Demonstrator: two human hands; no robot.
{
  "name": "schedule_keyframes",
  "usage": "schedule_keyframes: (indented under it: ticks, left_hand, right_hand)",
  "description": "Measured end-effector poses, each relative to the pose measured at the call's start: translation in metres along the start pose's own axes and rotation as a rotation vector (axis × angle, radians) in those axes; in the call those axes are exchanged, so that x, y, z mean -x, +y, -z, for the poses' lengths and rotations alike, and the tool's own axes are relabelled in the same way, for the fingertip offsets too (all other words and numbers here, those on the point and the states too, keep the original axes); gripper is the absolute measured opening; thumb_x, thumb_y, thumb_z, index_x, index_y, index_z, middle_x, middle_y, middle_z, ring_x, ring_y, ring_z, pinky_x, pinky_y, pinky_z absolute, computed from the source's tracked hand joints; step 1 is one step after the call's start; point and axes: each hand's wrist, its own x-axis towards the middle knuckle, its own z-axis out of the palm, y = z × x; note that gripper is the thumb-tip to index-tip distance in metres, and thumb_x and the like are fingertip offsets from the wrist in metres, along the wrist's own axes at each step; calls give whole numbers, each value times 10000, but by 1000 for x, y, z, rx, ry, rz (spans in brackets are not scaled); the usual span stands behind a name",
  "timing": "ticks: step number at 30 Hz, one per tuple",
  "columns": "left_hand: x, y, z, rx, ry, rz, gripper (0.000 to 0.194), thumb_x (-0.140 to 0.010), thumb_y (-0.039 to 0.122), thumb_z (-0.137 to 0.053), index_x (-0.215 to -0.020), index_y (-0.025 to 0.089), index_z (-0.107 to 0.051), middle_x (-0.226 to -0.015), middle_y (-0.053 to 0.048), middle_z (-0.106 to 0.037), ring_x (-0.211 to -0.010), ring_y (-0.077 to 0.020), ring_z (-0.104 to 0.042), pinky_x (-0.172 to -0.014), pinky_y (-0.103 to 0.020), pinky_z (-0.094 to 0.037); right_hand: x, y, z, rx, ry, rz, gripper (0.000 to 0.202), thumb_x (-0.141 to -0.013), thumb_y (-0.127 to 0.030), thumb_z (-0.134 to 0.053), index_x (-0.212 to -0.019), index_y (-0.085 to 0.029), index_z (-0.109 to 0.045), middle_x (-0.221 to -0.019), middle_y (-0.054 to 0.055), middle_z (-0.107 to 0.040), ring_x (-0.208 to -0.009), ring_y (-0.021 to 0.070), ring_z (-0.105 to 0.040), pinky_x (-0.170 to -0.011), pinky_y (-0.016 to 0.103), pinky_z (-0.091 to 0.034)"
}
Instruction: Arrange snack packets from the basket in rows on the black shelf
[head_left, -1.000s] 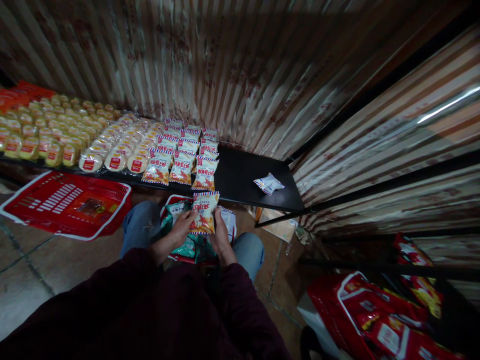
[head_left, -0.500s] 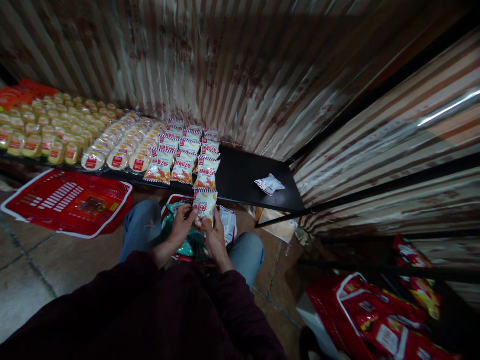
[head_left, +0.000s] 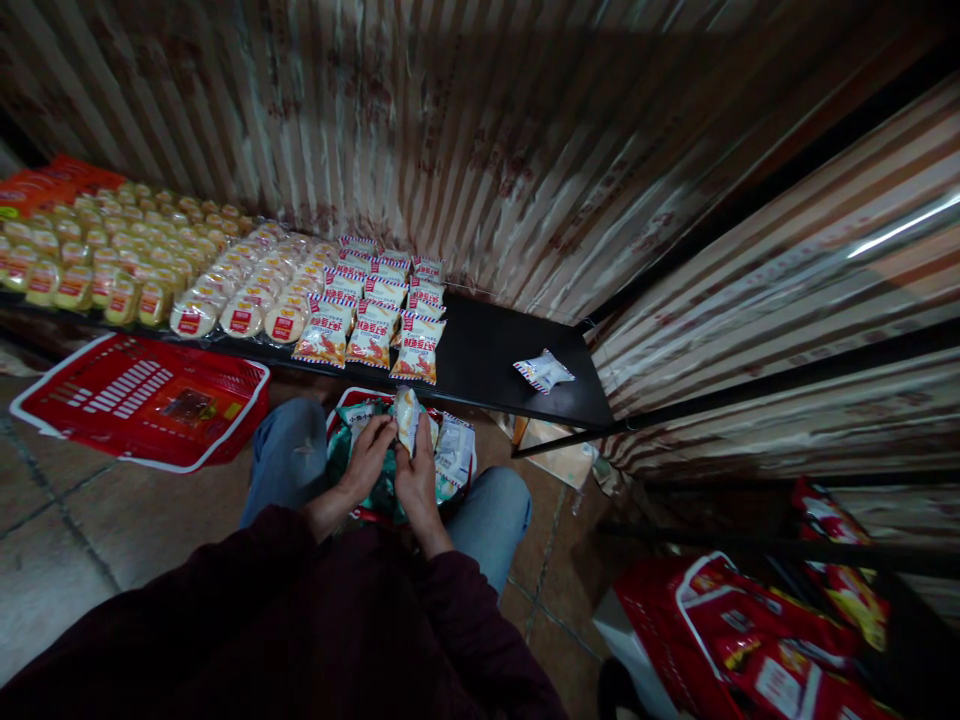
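You grip a glossy plastic snack packet (head_left: pixel 406 418) beside your matt denim knees (head_left: pixel 285 455), under a smooth matt black shelf (head_left: pixel 487 360), rough rusty corrugated metal wall (head_left: pixel 450 130) and red plastic basket (head_left: pixel 142 400).

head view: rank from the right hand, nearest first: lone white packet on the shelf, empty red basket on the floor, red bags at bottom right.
Measured from the right hand:
1. Lone white packet, up and to the right on the bare end of the black shelf.
2. Empty red basket, on the floor to the left.
3. Red bags, low at the far right.
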Motion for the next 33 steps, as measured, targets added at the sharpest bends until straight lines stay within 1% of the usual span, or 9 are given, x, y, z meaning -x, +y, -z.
schedule_keyframes:
  ticks: [4,9,12,15,19,21,24,27,33]
  left_hand:
    - [2,4,-1,16,-23,47,323,-745,474,-563,-918,205,-606,-967,-42,-650,-1013,-221,-559,-895,-304,-423]
    - [1,4,-3,134,-78,78,460,-722,497,-615,-1055,181,-618,-1119,-84,-653,-1127,-253,-540,-977,-338,-387]
    - [0,0,-3,206,-108,91,545,-706,518,-635,-1123,169,-600,-1173,-99,-643,-1161,-253,-535,-1006,-350,-376]
    - [-1,-4,-1,258,-117,123,587,-689,535,-653,-1142,167,-600,-1161,-103,-656,-1143,-256,-554,-1005,-364,-383]
    - [-5,-9,-1,330,-83,172,599,-657,516,-700,-1126,154,-611,-1131,-107,-670,-1108,-259,-580,-997,-377,-395]
    - [-8,-13,-1,387,-62,194,610,-631,506,-727,-1110,145,-617,-1117,-107,-676,-1096,-256,-588,-989,-369,-406]
    - [-13,-17,1,484,-74,260,617,-621,492,-741,-1110,137,-617,-1080,-102,-691,-1040,-257,-618,-931,-366,-455]
    - [-16,-19,5,540,-121,333,583,-660,465,-721,-1126,133,-612,-1052,-100,-701,-980,-258,-644,-846,-356,-507]
    - [-15,-20,7,575,-126,399,514,-727,411,-679,-1151,131,-602,-1035,-89,-705,-920,-231,-661,-758,-318,-540]
  right_hand:
    - [5,-3,-3,118,15,82,638,-854,-204,-425,-1461,-130,-245,-1530,130,-244,-1421,243,-197,-1148,495,-196]
    - [15,-10,-9,260,17,186,695,-829,-142,-426,-1480,-153,-182,-1553,120,-174,-1443,265,-67,-1128,555,-197]
    - [21,-10,-12,306,2,215,716,-810,-128,-432,-1481,-159,-181,-1553,114,-178,-1443,280,-46,-1115,576,-210]
    - [25,-11,-11,310,-12,213,713,-789,-133,-451,-1468,-179,-237,-1548,94,-202,-1437,291,-84,-1112,576,-217]
    - [25,-17,-6,275,-21,214,643,-790,-147,-457,-1424,-160,-348,-1505,100,-312,-1418,280,-161,-1115,548,-230]
    - [23,-20,-1,243,-7,222,534,-822,-161,-442,-1355,-180,-455,-1463,92,-385,-1388,260,-245,-1107,518,-262]
    - [17,-20,8,191,79,231,348,-879,-200,-410,-1163,-211,-612,-1381,87,-474,-1290,228,-396,-1065,473,-330]
    - [10,-16,14,170,130,227,297,-898,-221,-403,-1073,-209,-643,-1291,96,-541,-1204,217,-467,-1026,456,-362]
    - [8,-16,15,262,118,259,303,-894,-197,-412,-1108,-193,-626,-1238,108,-559,-1159,223,-477,-994,441,-378]
